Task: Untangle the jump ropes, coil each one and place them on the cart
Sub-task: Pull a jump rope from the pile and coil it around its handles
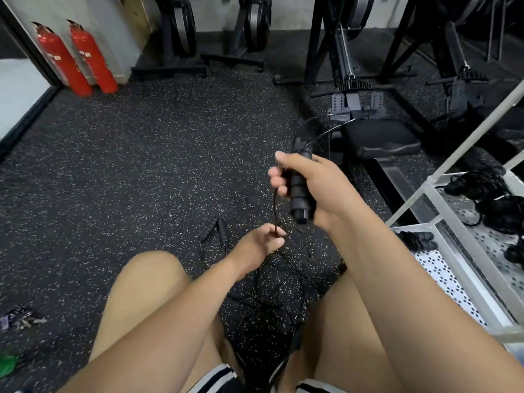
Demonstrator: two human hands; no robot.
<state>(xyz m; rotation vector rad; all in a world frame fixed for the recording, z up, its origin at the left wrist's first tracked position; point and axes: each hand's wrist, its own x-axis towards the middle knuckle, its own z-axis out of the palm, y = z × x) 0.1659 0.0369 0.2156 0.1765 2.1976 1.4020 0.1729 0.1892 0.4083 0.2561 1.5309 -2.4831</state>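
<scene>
Tangling jump ropes (209, 230) lie on speckled flooring (141, 165).

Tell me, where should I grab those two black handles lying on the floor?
Probably the ribbed middles of the two handles, coming from above. They lie flat, side by side, so one hand could wrap both. Their near ends lead into the tangle.

Place: gym
Floor: speckled rubber flooring (136, 177)
Equipment: rowing machines (380, 137) at 12 to 2 o'clock
Safety: fire extinguishers (61, 61) at 10 o'clock
</scene>
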